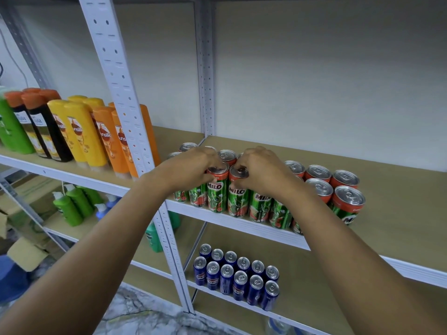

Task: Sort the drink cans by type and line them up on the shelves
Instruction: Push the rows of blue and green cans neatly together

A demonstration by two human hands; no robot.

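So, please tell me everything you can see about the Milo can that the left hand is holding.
The Milo can is a slim metal can with a green printed body, a red band under the rim and a silver pull-tab top. It stands upright at the front edge of the upper shelf, in the front row, close beside other Milo cans. The left hand grips it at the top rim; the right hand grips the neighbouring can.

Both hands' fingers (212, 176) and forearms hide several Milo cans (260, 206).
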